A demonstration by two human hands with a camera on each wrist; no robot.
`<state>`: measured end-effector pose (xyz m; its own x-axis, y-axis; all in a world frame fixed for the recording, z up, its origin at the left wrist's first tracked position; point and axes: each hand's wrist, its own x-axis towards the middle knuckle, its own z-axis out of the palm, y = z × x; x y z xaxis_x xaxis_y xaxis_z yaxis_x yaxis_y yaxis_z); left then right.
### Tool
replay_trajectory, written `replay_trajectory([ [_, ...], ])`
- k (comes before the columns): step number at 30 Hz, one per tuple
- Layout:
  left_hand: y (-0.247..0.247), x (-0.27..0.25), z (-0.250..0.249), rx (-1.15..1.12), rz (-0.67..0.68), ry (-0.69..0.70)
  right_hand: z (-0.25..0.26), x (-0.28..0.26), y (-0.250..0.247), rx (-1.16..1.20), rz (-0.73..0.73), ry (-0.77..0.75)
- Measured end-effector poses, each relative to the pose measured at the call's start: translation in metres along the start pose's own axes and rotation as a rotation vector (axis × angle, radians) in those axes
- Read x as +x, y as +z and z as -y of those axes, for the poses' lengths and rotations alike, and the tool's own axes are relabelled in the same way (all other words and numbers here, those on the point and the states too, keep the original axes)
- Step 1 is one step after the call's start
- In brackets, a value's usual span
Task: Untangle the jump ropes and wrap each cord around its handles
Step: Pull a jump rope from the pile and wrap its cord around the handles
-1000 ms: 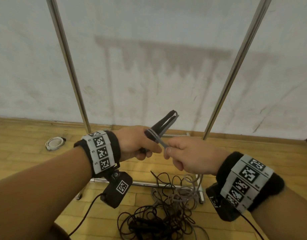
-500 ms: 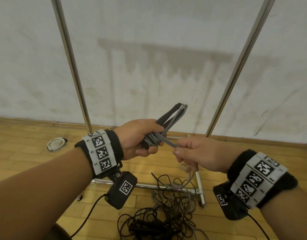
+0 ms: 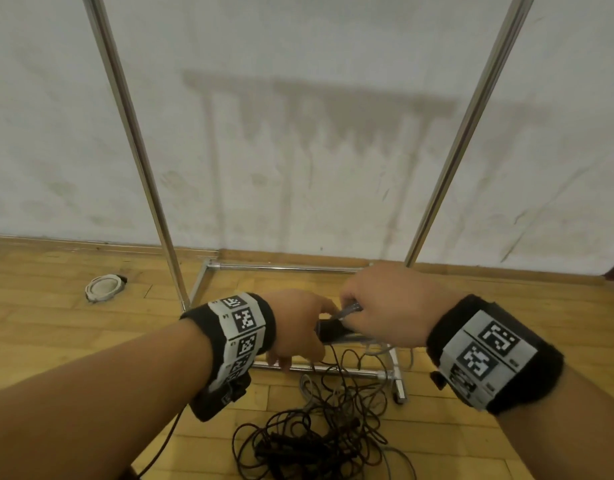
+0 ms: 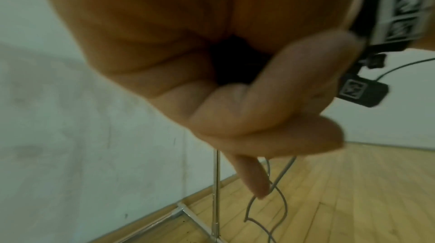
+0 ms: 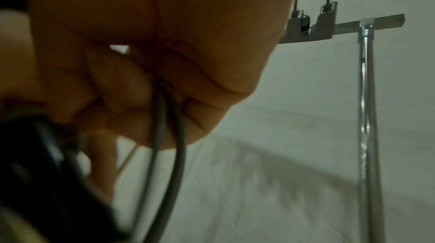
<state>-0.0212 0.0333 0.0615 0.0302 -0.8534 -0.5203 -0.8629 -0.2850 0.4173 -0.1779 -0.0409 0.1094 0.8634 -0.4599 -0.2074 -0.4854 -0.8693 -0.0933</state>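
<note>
1. Wall [image 3: 298, 116], pale and stained, is filling the upper two thirds of my head view, with wooden floor [image 3: 56, 334] running across the bottom.
2. I am seeing a chrome rack [image 3: 132, 133] standing against it, its two uprights slanting through the upper left and upper right of the frame and its base bars lying on the boards at lower centre.
3. I am seeing a tangle of dark and grey jump ropes [image 3: 319, 434] lying on the floor at bottom centre, just in front of the base bars.
4. I am watching the left hand [image 3: 295, 327], centre frame, gripping the black handles [image 3: 333, 331], fingers curling round them.
5. I am watching the right hand [image 3: 385, 306], touching the left from the right, pinching the grey cord [image 5: 162, 116] at the handles; in the right wrist view two strands are dropping from its closed fingers.
6. I am seeing a small white round object [image 3: 102, 288] sitting on the floor at the left edge, well apart from the rack.
</note>
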Motion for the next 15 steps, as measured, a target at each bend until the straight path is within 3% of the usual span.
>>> replay_trajectory([
  [4,-0.012,0.007,0.006,-0.132,-0.179,-0.085,0.013,-0.001,0.004,0.033,0.003,0.032],
  [8,-0.028,0.009,0.02,-0.459,-0.276,-0.084,0.004,-0.002,0.002,0.354,0.016,0.083],
  [11,-0.034,0.006,0.027,-0.754,-0.264,0.015,-0.003,-0.002,0.006,0.521,0.018,0.134],
  [15,-0.035,-0.003,0.025,-1.033,-0.144,0.192,-0.006,-0.001,0.011,0.662,0.038,0.151],
])
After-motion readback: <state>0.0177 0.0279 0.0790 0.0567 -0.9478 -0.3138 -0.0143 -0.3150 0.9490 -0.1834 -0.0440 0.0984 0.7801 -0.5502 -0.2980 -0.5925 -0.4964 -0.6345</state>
